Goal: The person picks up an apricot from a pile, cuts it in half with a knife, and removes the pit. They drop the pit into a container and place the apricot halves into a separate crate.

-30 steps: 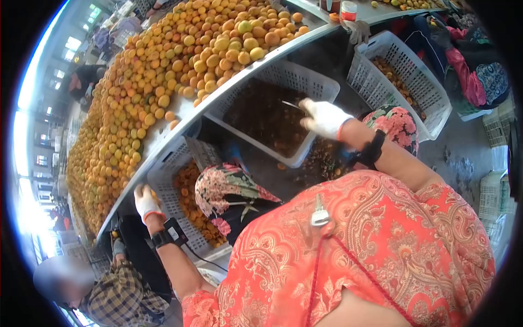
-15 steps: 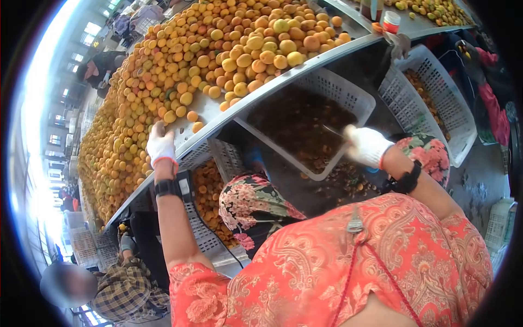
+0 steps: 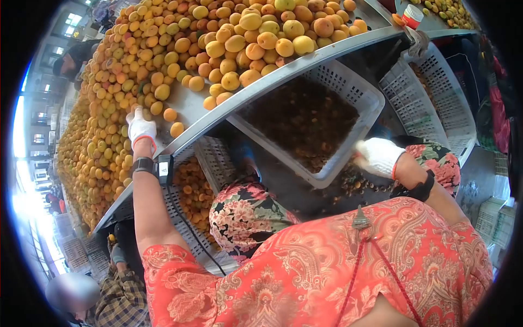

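My left hand (image 3: 143, 129), in a white glove with a red cuff, reaches over the metal table edge to the heap of apricots (image 3: 163, 60). Its fingers are stretched out with the tips against apricots at the heap's edge; I see none gripped. My right hand (image 3: 379, 157), gloved alike, is closed beside the right rim of a crate (image 3: 357, 90). Half a second earlier a thin knife blade stuck out of this fist; now the blade does not show distinctly. Dark, wet-looking apricot pits (image 3: 305, 114) fill the crate's bottom. Two loose apricots (image 3: 170, 115) lie near my left hand.
A crate of apricot halves (image 3: 193, 188) stands under the table by my left knee. Another white crate (image 3: 417, 101) is at the right. Pits (image 3: 354, 182) lie scattered on the floor. A red-and-white container (image 3: 412, 16) stands on the table. A person in a checked shirt (image 3: 122, 297) sits lower left.
My left hand has moved left and further up to the heap. My right hand has shifted down and slightly right, away from over the pit crate. The view has shifted a little.
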`<state>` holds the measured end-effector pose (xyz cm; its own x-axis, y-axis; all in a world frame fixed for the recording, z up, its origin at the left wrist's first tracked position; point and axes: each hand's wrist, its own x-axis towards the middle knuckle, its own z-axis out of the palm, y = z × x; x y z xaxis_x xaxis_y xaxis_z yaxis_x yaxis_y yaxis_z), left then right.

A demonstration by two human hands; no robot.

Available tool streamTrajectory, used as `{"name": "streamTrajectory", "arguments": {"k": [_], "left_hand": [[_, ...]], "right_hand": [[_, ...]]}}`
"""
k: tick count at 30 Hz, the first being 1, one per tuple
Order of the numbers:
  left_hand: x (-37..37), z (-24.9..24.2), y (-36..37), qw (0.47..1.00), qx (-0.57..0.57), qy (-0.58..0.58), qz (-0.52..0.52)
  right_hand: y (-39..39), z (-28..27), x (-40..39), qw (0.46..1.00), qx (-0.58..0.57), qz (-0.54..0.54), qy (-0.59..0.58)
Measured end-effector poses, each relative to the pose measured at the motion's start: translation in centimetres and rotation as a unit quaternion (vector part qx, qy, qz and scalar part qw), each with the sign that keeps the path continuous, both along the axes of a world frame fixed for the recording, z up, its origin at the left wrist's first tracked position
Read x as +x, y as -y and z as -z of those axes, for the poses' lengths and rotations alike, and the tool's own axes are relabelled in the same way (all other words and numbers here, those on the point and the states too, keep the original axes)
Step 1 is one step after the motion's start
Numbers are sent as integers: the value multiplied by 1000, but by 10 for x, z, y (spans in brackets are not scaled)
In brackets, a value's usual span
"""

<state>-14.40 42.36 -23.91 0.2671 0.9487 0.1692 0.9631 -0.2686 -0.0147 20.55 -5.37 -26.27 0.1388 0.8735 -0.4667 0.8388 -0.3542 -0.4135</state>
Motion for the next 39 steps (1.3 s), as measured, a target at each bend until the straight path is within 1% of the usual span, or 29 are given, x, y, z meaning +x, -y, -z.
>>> {"name": "streamTrajectory", "arguments": {"k": [1, 3, 4, 6, 7, 8, 9, 10, 11, 12, 13, 14, 15, 16, 18, 19, 21, 22, 24, 25, 27, 28, 31, 32, 33, 35, 37, 39], "left_hand": [[6, -7, 7, 999, -10, -25, -38], [0, -8, 8, 998, -30, -23, -41], [-1, -11, 13, 999, -42, -12, -33], [-25, 9, -14, 998, -54, -12, -6], [-30, 7, -15, 998, -68, -8, 8], [-35, 7, -13, 994, -73, 75, 25], [-41, 9, -9, 971, -131, 198, -17], [-38, -3, 7, 940, -164, 300, -18], [-36, -16, 22, 897, -192, 398, -18], [-33, -32, 42, 800, -240, 549, -37], [-30, -49, 67, 727, -276, 628, -8], [-24, -68, 93, 656, -327, 680, 14], [-16, -85, 121, 576, -376, 725, 36], [-6, -95, 148, 571, -376, 729, 35], [22, -117, 198, 464, -393, 789, 84], [43, -131, 229, 450, -358, 817, 51], [47, -133, 260, 412, -441, 774, 190], [58, -139, 278, 405, -444, 771, 211], [70, -146, 307, 413, -450, 763, 211], [77, -150, 320, 415, -452, 760, 215], [83, -151, 336, 402, -469, 751, 234], [86, -150, 343, 393, -478, 745, 248], [98, -149, 366, 392, -459, 746, 280], [100, -151, 375, 399, -457, 750, 262], [102, -149, 380, 397, -461, 747, 266], [108, -143, 385, 404, -457, 737, 290], [110, -142, 392, 401, -463, 735, 292], [113, -141, 401, 400, -435, 757, 278]], "right_hand": [[0, 2, 0, 1000, 8, -5, -4], [-3, 2, 0, 1000, 23, -9, -1], [-4, 1, -1, 1000, 27, -13, 7], [-2, 8, -1, 998, 51, -25, 15], [-4, 6, -2, 998, 56, -25, 18], [-5, 3, -4, 998, 64, -19, 14], [-6, 1, -4, 997, 72, -14, 9], [-8, -1, -5, 996, 90, -7, 6], [-11, -3, -6, 995, 98, -10, 8], [-14, -6, -7, 992, 123, 18, -1], [-14, -10, -9, 989, 143, 46, -11], [-19, -19, -12, 990, 120, 72, -27], [-20, -24, -14, 984, 149, 84, -52], [-19, -27, -16, 976, 191, 80, -66], [-18, -29, -20, 956, 269, 81, -83], [-18, -40, -24, 956, 260, 91, -99], [-14, -72, -35, 942, 243, 131, -191], [-11, -80, -39, 931, 284, 123, -194], [-5, -87, -45, 906, 371, 95, -182], [-1, -95, -50, 905, 374, 102, -176], [10, -122, -60, 874, 427, 77, -217], [17, -138, -66, 874, 414, 88, -237], [29, -154, -80, 855, 455, 68, -239], [32, -155, -83, 855, 469, 57, -214], [36, -157, -85, 847, 496, 36, -186], [44, -167, -94, 856, 473, 48, -203], [48, -167, -96, 853, 481, 46, -195], [53, -167, -96, 851, 487, 41, -189]]}}
